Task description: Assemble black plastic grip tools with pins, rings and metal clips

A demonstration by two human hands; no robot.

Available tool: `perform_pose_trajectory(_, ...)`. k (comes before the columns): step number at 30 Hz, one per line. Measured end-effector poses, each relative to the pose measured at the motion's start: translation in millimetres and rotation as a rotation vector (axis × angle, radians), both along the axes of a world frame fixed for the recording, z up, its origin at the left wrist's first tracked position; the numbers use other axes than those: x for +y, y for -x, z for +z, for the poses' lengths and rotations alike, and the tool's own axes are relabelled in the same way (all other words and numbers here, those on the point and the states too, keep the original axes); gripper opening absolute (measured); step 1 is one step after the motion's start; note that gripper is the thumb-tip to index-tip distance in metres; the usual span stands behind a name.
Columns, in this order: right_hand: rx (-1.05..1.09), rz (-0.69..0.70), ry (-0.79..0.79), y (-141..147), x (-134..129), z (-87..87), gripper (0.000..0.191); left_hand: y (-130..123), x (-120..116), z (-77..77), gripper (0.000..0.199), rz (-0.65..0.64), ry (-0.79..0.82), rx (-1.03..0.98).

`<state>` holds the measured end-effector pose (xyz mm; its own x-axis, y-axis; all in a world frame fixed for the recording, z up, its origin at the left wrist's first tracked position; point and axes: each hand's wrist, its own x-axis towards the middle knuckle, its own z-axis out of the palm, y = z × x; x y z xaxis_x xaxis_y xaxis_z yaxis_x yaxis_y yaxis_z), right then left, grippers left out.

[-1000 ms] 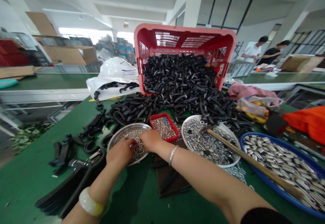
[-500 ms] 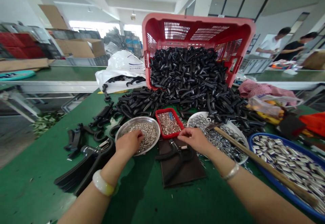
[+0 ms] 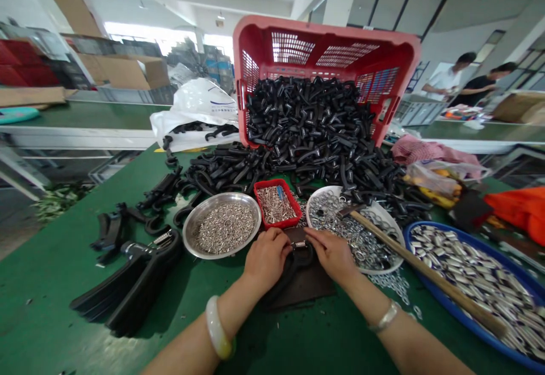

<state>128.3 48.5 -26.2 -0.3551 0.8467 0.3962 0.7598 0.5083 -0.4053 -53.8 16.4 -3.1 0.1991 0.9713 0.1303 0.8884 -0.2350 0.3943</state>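
A black handle piece with a small coil spring (image 3: pixel 300 244) lies on a dark square plate (image 3: pixel 315 294) in front of me. My left hand (image 3: pixel 267 257) is at its left side, fingertips pinched together near the spring; anything small between them is hidden. My right hand (image 3: pixel 334 255) grips the right side of the handle piece by the spring end, thumb and fingers closed. Just behind my hands stand a metal bowl of small rivets (image 3: pixel 204 250), a red tray of pins (image 3: pixel 258 205) and a white bowl of metal rings (image 3: pixel 398 250).
A wooden-handled hammer (image 3: pixel 409 250) lies across the white bowl and a blue basin (image 3: pixel 426 284) of metal sleeves. Assembled black handles (image 3: pixel 140 284) lie at left. A red crate (image 3: pixel 327 34) spills black parts behind. Two people (image 3: pixel 447 80) work at the far right.
My left hand has left the rivet bowl and moved right to the handle piece. My right hand has come down slightly onto its right side. The camera view has shifted a little.
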Motion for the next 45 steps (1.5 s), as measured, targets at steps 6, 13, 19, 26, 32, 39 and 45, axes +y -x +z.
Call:
perform_pose_trajectory(6, -0.03, 0.046, -0.034, -2.0, 0.5, -4.3, 0.028, 0.5, -0.6, -5.8, 0.019, 0.047, 0.062, 0.011)
perform_pose_trajectory(13, 0.043, 0.047, -0.006, -6.0, 2.0, -3.7, 0.026, -0.2, -0.7, -7.0, 0.018, 0.044, 0.042, 0.023)
perform_pose_trajectory(19, -0.024, 0.051, -0.028, -7.4, 1.7, -2.8, 0.026, -0.7, -0.4, -5.2, 0.019, 0.061, 0.08, 0.034)
perform_pose_trajectory(26, -0.016, 0.023, -0.046, -4.6, 1.9, -4.3, 0.022, -0.8, -0.2, -4.8, 0.02, 0.05, 0.059, 0.036)
perform_pose_trajectory(32, -0.329, 0.093, -0.145, -0.1, -3.9, 3.7, 0.029, -2.9, -0.4, -2.9, 0.019, 0.057, 0.09, 0.042)
perform_pose_trajectory(39, -0.681, 0.103, -0.065, 14.0, -10.8, 26.9, 0.029, -1.2, -0.9, -7.8, 0.016, 0.07, 0.029, -0.04)
perform_pose_trajectory(45, 0.016, 0.163, 0.019, 14.5, -13.3, 35.8, 0.025, 7.4, 7.8, 8.5, 0.015, 0.06, 0.19, -0.688)
